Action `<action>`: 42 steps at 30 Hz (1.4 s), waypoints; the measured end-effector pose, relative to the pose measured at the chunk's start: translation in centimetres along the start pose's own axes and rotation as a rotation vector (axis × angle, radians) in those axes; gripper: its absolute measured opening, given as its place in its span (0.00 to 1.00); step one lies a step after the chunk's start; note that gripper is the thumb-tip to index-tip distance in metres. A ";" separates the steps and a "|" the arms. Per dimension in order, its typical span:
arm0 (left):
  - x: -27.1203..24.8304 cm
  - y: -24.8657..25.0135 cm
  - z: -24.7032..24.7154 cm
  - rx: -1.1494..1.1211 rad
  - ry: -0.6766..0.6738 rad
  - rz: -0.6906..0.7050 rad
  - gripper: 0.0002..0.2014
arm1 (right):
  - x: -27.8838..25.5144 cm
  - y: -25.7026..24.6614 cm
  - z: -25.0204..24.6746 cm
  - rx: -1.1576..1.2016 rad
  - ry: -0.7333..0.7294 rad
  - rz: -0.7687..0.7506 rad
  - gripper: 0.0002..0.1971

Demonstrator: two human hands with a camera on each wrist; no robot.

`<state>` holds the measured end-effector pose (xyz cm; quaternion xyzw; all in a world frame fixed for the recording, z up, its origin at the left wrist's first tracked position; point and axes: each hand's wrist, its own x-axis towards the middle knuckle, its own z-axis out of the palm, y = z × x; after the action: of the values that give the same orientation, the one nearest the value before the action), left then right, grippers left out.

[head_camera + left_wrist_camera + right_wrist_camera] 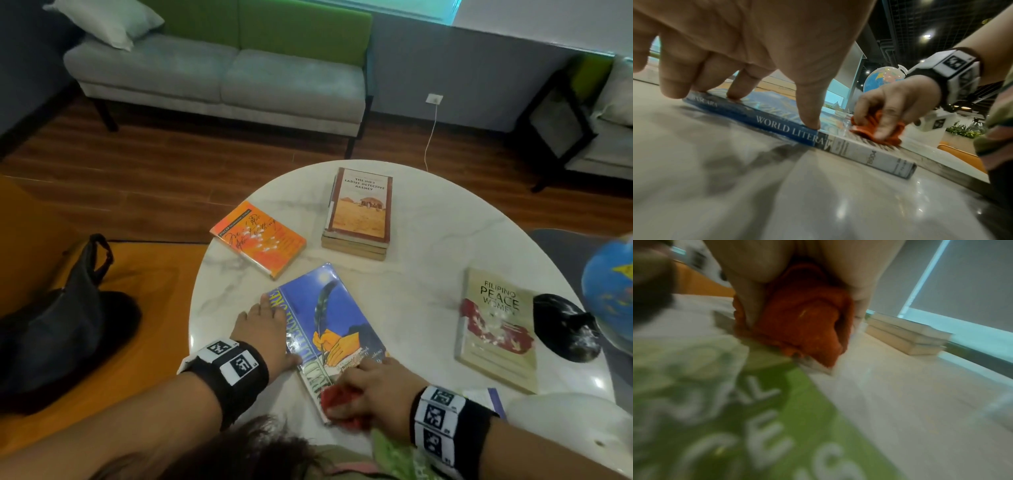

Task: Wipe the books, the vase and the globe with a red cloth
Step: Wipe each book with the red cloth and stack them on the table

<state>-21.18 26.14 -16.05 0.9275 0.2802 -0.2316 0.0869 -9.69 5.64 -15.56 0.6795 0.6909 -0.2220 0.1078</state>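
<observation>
A blue World Literature book point(329, 322) lies on the white marble table point(428, 240) near its front edge. My left hand point(263, 329) presses the book's spine edge with straight fingers point(809, 120). My right hand point(373, 387) grips a bunched red cloth point(339, 401) against the book's near corner, where the cloth point(875, 129) sits on the cover point(777, 104). An orange book point(258, 236), a stack of books point(359, 212) and a Filipino Peace Women book point(496, 329) lie further out. The globe point(613, 291) stands at the right edge. In the right wrist view the cloth point(803, 324) fills the palm.
A black dish-like object point(565, 329) sits beside the globe. A white rounded object point(565, 425) and a small booklet point(486, 401) lie at the front right. A black bag point(58, 329) rests on an orange seat at left. A grey sofa point(219, 75) stands beyond the table.
</observation>
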 end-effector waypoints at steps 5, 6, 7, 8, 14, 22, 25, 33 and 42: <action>0.0 0.0 0.0 -0.009 -0.004 -0.003 0.48 | -0.3 4.7 -1.2 0.081 0.077 0.214 0.22; 0.1 0.0 0.0 -0.008 -0.006 -0.005 0.48 | -0.1 4.6 -1.1 0.042 0.057 0.260 0.24; 0.1 0.1 0.0 -0.008 -0.009 -0.005 0.48 | 0.2 4.1 -0.8 0.020 0.043 0.265 0.24; 0.2 0.1 0.0 -0.010 -0.011 -0.004 0.48 | 0.6 3.1 -0.2 0.041 0.053 0.208 0.24; 0.4 -0.2 -0.1 -0.022 -0.012 0.003 0.45 | 2.9 -0.9 -0.4 0.190 0.001 -0.012 0.26; 0.5 -1.0 0.2 -0.074 0.004 0.023 0.44 | 3.6 1.5 -1.1 0.168 0.069 0.368 0.31; 0.5 -1.0 0.1 -0.086 0.002 0.029 0.44 | 4.6 -1.4 -0.2 0.165 0.008 0.153 0.31; 0.3 -1.4 -0.2 -0.125 0.006 0.039 0.39 | 5.9 2.8 -2.3 0.156 0.071 0.559 0.32; -0.1 -1.7 -0.8 -0.151 -0.010 0.053 0.36 | 5.2 1.3 -1.2 0.235 0.140 0.394 0.30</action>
<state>-21.88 27.72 -15.36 0.9242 0.2720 -0.2121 0.1642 -8.55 10.81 -17.09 0.8228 0.5202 -0.2280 0.0209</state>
